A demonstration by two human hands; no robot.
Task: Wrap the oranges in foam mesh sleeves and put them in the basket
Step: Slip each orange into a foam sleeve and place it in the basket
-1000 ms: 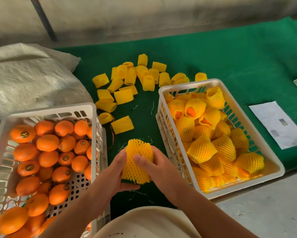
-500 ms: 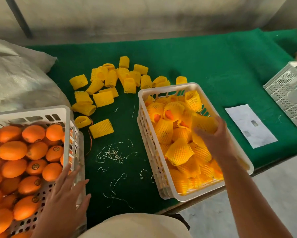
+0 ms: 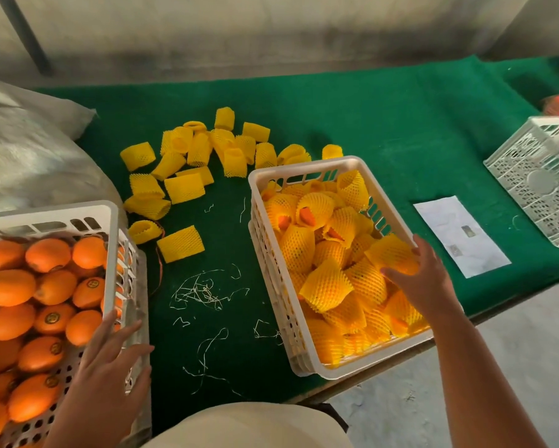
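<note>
Right hand (image 3: 423, 279) sets a wrapped orange (image 3: 393, 253) into the basket (image 3: 307, 164), fingers curled round it; left hand (image 3: 110, 360) lies open on the crate (image 3: 108, 215) of bare oranges (image 3: 49, 253). I judge placing nearly done; next I'd pick an orange and a sleeve (image 3: 180, 243).

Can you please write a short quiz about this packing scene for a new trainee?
1. True or false: the bare oranges lie in the crate nearest the left hand.
2. What does the right hand touch?
3. Where do the empty sleeves lie: A in a basket, B on the green cloth?

Key: 1 true. 2 a wrapped orange in the basket. 3 B.
</note>
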